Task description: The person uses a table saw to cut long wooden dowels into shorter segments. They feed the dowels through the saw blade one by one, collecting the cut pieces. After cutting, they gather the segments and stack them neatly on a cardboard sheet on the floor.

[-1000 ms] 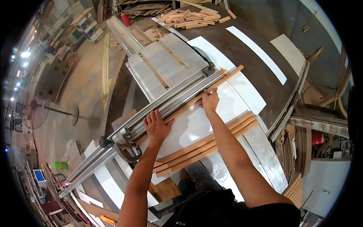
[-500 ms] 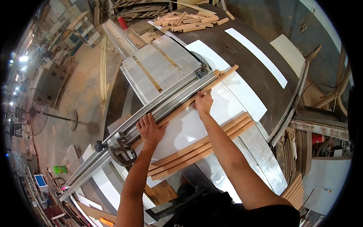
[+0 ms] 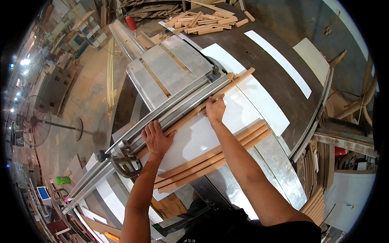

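Observation:
A long wooden strip point(image 3: 187, 119) lies slantwise along the metal fence point(image 3: 175, 111) of a saw's table. My left hand point(image 3: 156, 139) hooks its fingers over the fence, with the thumb pressed on the strip. Farther along, my right hand point(image 3: 214, 109) grips the same strip, thumb and fingers on either side; its lower fingertips are partly hidden. The strip's far end reaches past the fence, beside small wood offcuts point(image 3: 233, 76). Under my hands is a white board point(image 3: 194, 141). Several similar wooden strips point(image 3: 214, 157) rest side by side on its near part, beneath my right forearm.
A metal clamp point(image 3: 126, 164) sits at the fence's near end. Short cut wood pieces point(image 3: 202, 23) are heaped on the dark tabletop point(image 3: 259, 60), where a narrow white strip point(image 3: 279, 65) also lies. At the left stands a floor fan point(image 3: 35, 120). More wooden strips point(image 3: 314, 206) are stacked at lower right.
The fence, the wooden strip and both my hands have shifted slightly left in the view. My right hand has slid back a little with the strip, and both hands keep their hold.

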The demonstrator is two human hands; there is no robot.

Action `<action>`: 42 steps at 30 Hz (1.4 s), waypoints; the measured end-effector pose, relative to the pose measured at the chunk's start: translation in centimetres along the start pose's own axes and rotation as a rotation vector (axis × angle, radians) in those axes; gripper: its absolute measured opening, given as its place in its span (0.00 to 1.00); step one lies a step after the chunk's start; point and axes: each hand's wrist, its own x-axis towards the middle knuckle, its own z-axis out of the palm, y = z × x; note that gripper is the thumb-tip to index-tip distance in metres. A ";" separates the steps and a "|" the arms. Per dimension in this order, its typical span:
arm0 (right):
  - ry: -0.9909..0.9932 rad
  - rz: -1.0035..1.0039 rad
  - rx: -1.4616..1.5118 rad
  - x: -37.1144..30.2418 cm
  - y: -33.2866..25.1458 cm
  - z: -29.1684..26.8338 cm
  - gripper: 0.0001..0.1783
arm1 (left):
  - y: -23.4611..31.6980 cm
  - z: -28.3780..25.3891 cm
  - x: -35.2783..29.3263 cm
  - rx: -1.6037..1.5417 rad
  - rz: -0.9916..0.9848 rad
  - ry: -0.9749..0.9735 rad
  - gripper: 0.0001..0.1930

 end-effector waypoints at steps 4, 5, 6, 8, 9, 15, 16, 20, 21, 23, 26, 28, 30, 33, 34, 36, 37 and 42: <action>-0.018 0.013 0.008 0.5 0.6 0.1 0.38 | 0.1 0.4 -0.3 -0.029 -0.029 -0.023 0.47; -0.009 -0.001 0.003 0.5 0.8 0.1 0.37 | 0.1 0.5 -0.3 -0.041 -0.047 -0.040 0.48; 0.001 -0.014 -0.001 0.5 0.9 0.2 0.35 | 0.0 0.6 -0.4 -0.038 -0.040 -0.029 0.47; 0.002 -0.024 -0.002 0.1 0.4 0.3 0.35 | -0.2 0.7 -0.5 -0.027 -0.029 -0.010 0.47; -0.004 -0.021 0.002 -0.1 0.2 0.3 0.36 | -0.4 0.7 -0.6 -0.019 -0.033 -0.018 0.47; -0.033 0.019 0.019 0.4 0.1 -0.2 0.38 | 0.0 0.8 -0.3 -0.025 -0.054 -0.061 0.47; -0.032 0.023 0.011 0.4 0.0 -0.2 0.38 | 0.0 0.8 -0.4 -0.025 -0.054 -0.055 0.47; -0.026 -0.001 0.022 0.1 -0.3 -0.2 0.38 | 0.1 0.9 -0.3 -0.025 -0.063 -0.048 0.48; -0.028 -0.001 0.017 0.1 -0.3 -0.2 0.38 | 0.0 0.9 -0.3 -0.022 -0.052 -0.034 0.48; -0.032 -0.006 0.010 0.2 -0.3 -0.2 0.38 | 0.0 1.0 -0.3 -0.012 -0.036 -0.006 0.48; -0.027 -0.016 0.013 0.1 -0.4 -0.1 0.38 | 0.0 0.9 -0.3 -0.022 -0.068 -0.057 0.48; -0.022 -0.024 0.020 0.1 -0.5 -0.1 0.38 | 0.0 0.7 -0.3 -0.028 -0.076 -0.065 0.48; -0.024 -0.031 0.010 0.3 -0.1 0.0 0.38 | 0.1 0.7 -0.3 -0.035 -0.080 -0.070 0.48; -0.014 -0.045 -0.035 0.5 0.4 0.2 0.38 | 0.1 0.6 -0.3 -0.043 -0.089 -0.076 0.47; -0.008 -0.051 -0.055 0.5 0.3 0.2 0.38 | 0.1 0.6 -0.3 -0.046 -0.095 -0.079 0.47; -0.021 -0.041 -0.046 0.4 0.2 0.3 0.38 | 0.2 0.4 -0.3 -0.054 -0.114 -0.081 0.47; -0.027 -0.036 -0.044 0.2 0.1 0.2 0.38 | 0.3 0.1 -0.3 -0.063 -0.127 -0.081 0.46; -0.045 -0.016 -0.064 2.1 1.8 0.2 0.28 | 2.5 -0.9 0.2 -0.125 -0.209 -0.046 0.44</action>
